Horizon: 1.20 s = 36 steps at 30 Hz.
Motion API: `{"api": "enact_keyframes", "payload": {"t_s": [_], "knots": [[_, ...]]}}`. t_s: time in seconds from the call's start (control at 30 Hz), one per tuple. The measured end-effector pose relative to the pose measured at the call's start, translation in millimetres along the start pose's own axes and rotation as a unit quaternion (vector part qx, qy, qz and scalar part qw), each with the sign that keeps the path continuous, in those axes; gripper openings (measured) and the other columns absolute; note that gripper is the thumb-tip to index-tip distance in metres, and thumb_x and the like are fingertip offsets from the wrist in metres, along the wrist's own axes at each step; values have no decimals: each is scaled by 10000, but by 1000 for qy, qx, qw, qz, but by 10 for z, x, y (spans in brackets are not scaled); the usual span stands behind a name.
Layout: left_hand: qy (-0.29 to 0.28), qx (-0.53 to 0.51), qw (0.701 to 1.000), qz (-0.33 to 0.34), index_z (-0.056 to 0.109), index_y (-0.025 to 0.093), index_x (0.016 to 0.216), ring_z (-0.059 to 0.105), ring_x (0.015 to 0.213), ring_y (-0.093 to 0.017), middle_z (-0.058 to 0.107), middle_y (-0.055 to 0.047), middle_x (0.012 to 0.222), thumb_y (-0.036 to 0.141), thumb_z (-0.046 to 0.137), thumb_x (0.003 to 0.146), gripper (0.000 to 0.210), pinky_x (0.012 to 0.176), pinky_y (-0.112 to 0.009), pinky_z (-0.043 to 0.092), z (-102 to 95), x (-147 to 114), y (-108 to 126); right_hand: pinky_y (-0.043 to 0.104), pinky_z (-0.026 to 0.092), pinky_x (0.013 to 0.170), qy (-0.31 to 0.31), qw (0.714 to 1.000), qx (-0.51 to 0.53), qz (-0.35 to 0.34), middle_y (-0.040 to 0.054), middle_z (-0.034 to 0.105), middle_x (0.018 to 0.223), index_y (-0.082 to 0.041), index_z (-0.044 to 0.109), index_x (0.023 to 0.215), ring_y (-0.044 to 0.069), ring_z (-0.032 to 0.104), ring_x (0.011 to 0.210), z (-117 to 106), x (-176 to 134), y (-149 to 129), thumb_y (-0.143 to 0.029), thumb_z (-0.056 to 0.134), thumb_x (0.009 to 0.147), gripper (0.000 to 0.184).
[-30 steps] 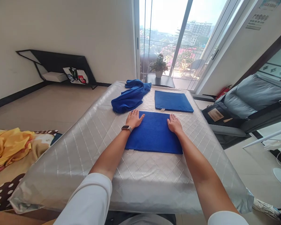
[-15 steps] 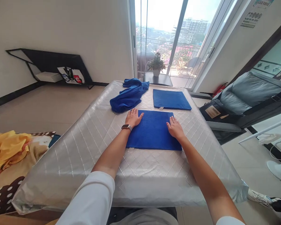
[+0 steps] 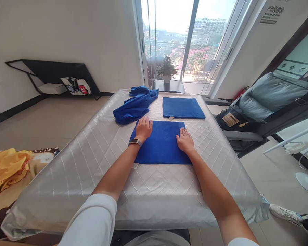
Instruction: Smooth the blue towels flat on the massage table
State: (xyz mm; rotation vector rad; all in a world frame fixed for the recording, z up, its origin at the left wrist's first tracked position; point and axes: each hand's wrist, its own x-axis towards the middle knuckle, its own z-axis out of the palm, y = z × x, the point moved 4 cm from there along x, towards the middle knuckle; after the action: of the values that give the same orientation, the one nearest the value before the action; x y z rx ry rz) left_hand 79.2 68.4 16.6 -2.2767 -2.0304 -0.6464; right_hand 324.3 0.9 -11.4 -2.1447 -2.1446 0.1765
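A blue towel (image 3: 161, 145), folded into a flat rectangle, lies on the silver-covered table (image 3: 97, 167) in front of me. My left hand (image 3: 143, 128), a watch on its wrist, rests flat on the towel's upper left part. On the right edge lies my right hand (image 3: 185, 140), palm down with fingers stretched. Both hands are open and grasp nothing. Beyond is a second folded blue towel (image 3: 183, 107) with a small white tag at its near edge. A crumpled blue towel (image 3: 133, 108) is heaped at the far left of the table.
A chair with a potted plant (image 3: 167, 70) stands past the far table edge, by the glass door. To the right is a grey armchair (image 3: 267, 99) with a dark bag on it. Yellow cloth (image 3: 9, 167) lies at left. Another person's shoe (image 3: 282, 212) shows at lower right.
My left hand has moved inward from the towel's left edge onto its surface. My right hand stays by the right edge. The whole view has shifted slightly.
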Motion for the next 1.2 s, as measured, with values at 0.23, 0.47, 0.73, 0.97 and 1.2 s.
{"api": "enact_keyframes", "payload": {"t_s": [0.23, 0.47, 0.73, 0.97, 1.2], "knots": [[-99, -53, 972, 204, 454, 81, 1535, 326, 1537, -251, 428, -167, 1616, 500, 183, 1084, 672, 1267, -401, 252, 376, -330, 1429, 415, 157, 1278, -1, 1000, -6, -18, 124, 181, 1719, -101, 214, 1647, 242, 142, 1592, 17, -24, 38, -357, 283, 1053, 651], [-141, -39, 973, 180, 382, 112, 1586, 264, 1562, -241, 344, -133, 1663, 551, 133, 1068, 723, 1291, -414, 193, 484, -507, 1287, 421, 158, 1280, 1, 1000, -5, -15, 136, 187, 1717, -44, 235, 1631, 257, 154, 1589, 34, -4, 39, -368, 227, 1059, 658], [-142, 13, 984, 103, 312, 126, 1619, 215, 1577, -239, 296, -118, 1684, 665, 101, 1026, 829, 1298, -417, 159, 178, -617, 206, 406, 135, 1282, 3, 1000, 11, -2, 125, 197, 1714, -49, 243, 1631, 243, 160, 1587, 12, 1, 25, -434, 193, 1074, 678], [-122, 49, 991, 28, 287, 63, 1615, 219, 1576, -256, 276, -155, 1687, 645, 101, 1032, 844, 1292, -420, 177, -10, -756, -550, 397, 142, 1279, 3, 1000, -4, 4, 116, 209, 1714, -70, 248, 1634, 229, 165, 1587, -9, -7, 24, -435, 187, 1080, 667], [-131, 33, 991, 22, 288, 9, 1601, 204, 1579, -273, 254, -189, 1685, 641, 130, 1033, 865, 1291, -411, 175, -37, -769, -513, 396, 153, 1278, 9, 1000, -18, 4, 116, 223, 1709, -49, 260, 1626, 238, 187, 1581, -19, -18, 10, -413, 198, 1079, 660]]}}
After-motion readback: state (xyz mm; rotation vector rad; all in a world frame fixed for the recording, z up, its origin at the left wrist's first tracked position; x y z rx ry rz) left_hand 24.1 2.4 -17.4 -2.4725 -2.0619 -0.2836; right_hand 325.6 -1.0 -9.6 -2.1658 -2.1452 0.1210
